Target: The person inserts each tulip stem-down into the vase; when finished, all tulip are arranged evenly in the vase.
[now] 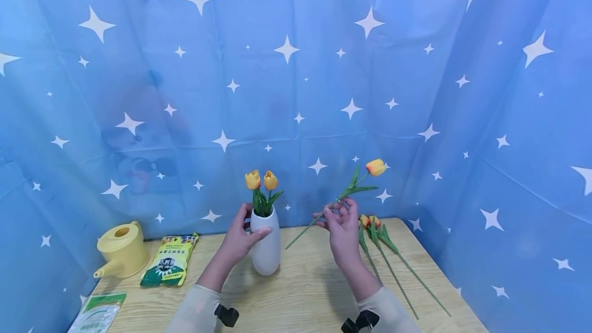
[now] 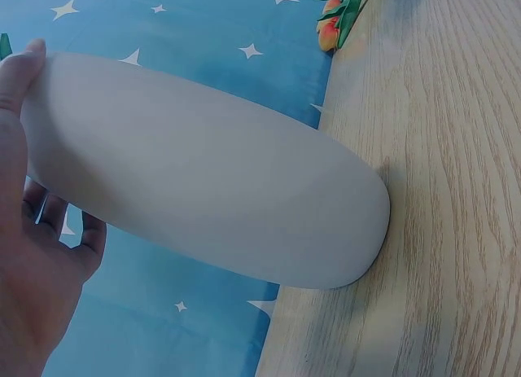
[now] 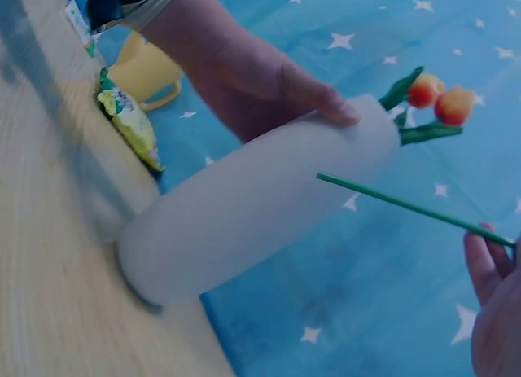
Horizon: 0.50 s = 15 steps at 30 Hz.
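A white vase (image 1: 265,251) stands upright on the wooden table with two yellow-orange tulips (image 1: 261,181) in its mouth. My left hand (image 1: 241,238) grips the vase near its top, thumb across the front and fingers behind; the left wrist view shows the same hold on the vase (image 2: 203,169). Between the fingers and thumb of my right hand (image 1: 343,227) is the stem of another tulip (image 1: 375,167). Its bloom points up and to the right. The bare stem end (image 3: 383,198) slants down toward the vase, apart from it.
Several loose tulips (image 1: 393,261) lie on the table's right side. At the left are a yellow watering can (image 1: 121,253), a yellow-green bag (image 1: 171,260) and a flat green-white packet (image 1: 98,313). A blue star-patterned curtain (image 1: 296,96) hangs behind the table.
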Motion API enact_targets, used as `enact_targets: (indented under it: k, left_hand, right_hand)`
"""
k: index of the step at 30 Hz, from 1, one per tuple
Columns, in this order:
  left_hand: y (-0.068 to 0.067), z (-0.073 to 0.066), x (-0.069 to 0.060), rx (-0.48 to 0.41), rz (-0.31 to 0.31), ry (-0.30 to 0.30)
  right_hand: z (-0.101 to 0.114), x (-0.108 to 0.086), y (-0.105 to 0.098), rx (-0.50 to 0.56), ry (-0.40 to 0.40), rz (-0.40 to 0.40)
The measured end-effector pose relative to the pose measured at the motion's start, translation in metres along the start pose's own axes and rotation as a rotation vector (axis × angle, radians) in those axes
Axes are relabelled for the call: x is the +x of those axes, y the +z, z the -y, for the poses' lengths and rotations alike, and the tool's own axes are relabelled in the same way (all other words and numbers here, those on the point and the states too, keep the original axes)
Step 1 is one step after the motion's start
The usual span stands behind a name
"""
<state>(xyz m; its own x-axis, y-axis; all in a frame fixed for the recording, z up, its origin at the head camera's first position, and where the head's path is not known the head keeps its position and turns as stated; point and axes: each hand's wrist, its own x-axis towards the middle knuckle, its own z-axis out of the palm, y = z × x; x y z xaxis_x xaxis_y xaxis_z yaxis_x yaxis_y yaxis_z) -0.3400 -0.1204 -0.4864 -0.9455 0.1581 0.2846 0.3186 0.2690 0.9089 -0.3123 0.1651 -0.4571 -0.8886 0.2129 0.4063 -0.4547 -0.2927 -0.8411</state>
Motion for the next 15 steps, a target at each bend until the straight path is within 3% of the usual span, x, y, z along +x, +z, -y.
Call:
enact_targets:
  k: [15]
  left_hand:
    - [0.0, 0.0, -0.001, 0.006, -0.005, 0.002]
  right_hand:
    - [0.031, 0.017, 0.032, 0.06, -0.158, -0.026]
